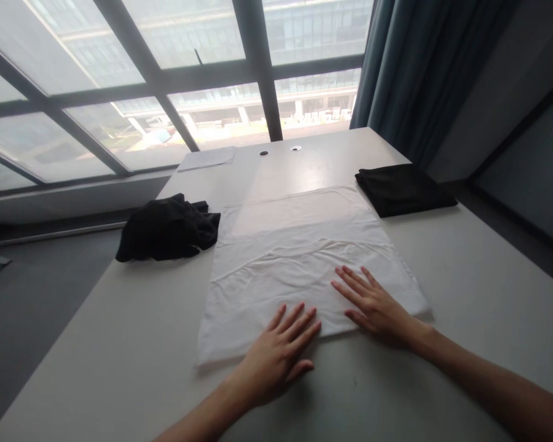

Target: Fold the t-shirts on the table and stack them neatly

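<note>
A white garment (pixel 299 258) lies flat on the pale table (pixel 465 294), folded into a rough rectangle. My left hand (pixel 279 353) rests palm down on its near edge, fingers stretched out and holding nothing. My right hand (pixel 373 304) lies flat on the cloth's near right part, fingers spread. The two hands sit close together, side by side, both pressing on the fabric.
A crumpled black garment (pixel 168 228) sits at the table's left edge. A neatly folded black garment (pixel 403 188) lies at the back right. Paper sheets (pixel 207 158) and two cable holes (pixel 280 150) are at the far edge, below large windows. Blue curtains (pixel 419 67) hang right.
</note>
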Motion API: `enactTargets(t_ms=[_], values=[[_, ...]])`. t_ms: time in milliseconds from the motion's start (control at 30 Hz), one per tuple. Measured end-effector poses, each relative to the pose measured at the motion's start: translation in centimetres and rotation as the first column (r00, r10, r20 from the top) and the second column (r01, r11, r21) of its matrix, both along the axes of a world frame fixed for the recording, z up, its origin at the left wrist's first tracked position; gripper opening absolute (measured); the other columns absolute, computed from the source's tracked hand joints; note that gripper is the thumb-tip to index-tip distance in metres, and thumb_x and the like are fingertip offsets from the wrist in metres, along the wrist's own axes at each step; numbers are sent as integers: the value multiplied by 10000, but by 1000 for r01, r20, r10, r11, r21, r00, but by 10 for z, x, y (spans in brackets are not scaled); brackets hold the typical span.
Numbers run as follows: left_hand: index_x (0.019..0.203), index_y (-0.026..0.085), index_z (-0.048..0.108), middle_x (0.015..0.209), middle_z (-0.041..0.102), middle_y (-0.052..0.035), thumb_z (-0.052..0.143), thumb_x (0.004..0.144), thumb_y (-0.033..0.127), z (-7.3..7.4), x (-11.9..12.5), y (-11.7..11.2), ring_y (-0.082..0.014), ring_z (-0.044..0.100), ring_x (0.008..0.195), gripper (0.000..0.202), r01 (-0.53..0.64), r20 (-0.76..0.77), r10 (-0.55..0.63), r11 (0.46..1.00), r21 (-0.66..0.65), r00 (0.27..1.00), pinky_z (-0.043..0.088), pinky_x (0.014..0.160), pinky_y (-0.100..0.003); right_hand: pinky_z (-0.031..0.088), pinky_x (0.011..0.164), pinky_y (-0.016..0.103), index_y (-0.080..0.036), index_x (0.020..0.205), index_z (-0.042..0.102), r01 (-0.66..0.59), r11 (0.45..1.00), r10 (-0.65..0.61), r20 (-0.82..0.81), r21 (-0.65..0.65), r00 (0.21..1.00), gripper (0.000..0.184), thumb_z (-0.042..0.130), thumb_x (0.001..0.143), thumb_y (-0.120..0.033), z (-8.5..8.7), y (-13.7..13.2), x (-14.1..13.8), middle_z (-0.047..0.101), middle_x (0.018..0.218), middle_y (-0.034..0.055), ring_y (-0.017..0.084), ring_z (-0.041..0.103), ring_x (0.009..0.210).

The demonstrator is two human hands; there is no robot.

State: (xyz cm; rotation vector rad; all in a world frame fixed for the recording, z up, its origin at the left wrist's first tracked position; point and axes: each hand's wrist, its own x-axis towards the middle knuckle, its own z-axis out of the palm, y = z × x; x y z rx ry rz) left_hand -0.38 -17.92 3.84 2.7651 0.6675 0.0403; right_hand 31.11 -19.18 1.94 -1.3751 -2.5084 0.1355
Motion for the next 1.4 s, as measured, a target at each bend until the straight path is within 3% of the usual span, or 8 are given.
enactTargets(t_ms=[167,267,400,533,767,933,1167,1400], values=[[1637,318,199,1674,268,-39,429,1052,475,11,-7,7,-268,194,1560,647,-39,33,41,998,-44,999,220,1265,-521,235,1220,597,-187,1618,280,301,951,-299,-36,67,953,583,357,1054,-314,-12,14,31,263,1670,153,294,190,1560],[1633,308,223,1664,304,-45,388,1073,407,9,-20,22,-245,225,1554,593,-207,90,205,978,16,975,220,1268,-500,294,1197,595,-188,1612,295,368,928,-366,-46,64,930,578,342,1055,-333,-20,19,42,341,1638,166,305,261,1539],[1614,240,304,1659,312,-105,352,1073,376,-11,-41,48,-298,195,1561,560,-565,158,544,808,165,824,205,1245,-586,268,1220,569,-198,1626,254,419,896,-408,-101,145,907,610,359,1047,-358,-19,21,44,309,1658,142,297,229,1550],[1578,205,391,1658,299,-142,376,1057,438,-28,-51,60,-356,207,1551,572,-673,87,671,713,196,736,214,1212,-647,306,1193,597,-175,1596,331,452,884,-452,-28,122,891,588,353,1046,-384,-25,25,47,371,1626,166,324,292,1526],[1558,231,429,1654,315,-131,390,1052,437,-29,-48,57,-333,231,1548,548,-675,87,673,712,192,735,221,1215,-627,331,1179,610,-169,1598,338,446,886,-449,-4,129,893,608,364,1028,-379,-41,29,54,370,1626,164,341,337,1504],[1547,230,444,1647,335,-127,414,1043,408,-28,-53,63,-336,262,1538,535,-687,103,679,713,142,727,228,1210,-637,340,1178,603,-170,1592,346,438,888,-436,-45,142,899,598,371,1027,-362,-35,29,53,406,1607,166,332,347,1501],[1541,205,448,1627,390,-87,395,1054,374,-10,-88,45,-233,289,1536,518,-576,198,562,817,17,803,303,1246,-462,299,1213,566,-200,1574,380,222,970,-217,-52,105,975,571,410,1033,-380,-31,-2,79,326,1653,131,308,269,1535],[1587,219,363,1638,368,-78,360,1075,337,-9,-120,17,-224,247,1550,526,-468,156,454,882,63,877,259,1265,-473,290,1208,597,-219,1569,403,93,990,-96,18,103,995,582,432,1025,-426,-48,-19,98,357,1637,115,332,298,1520]])
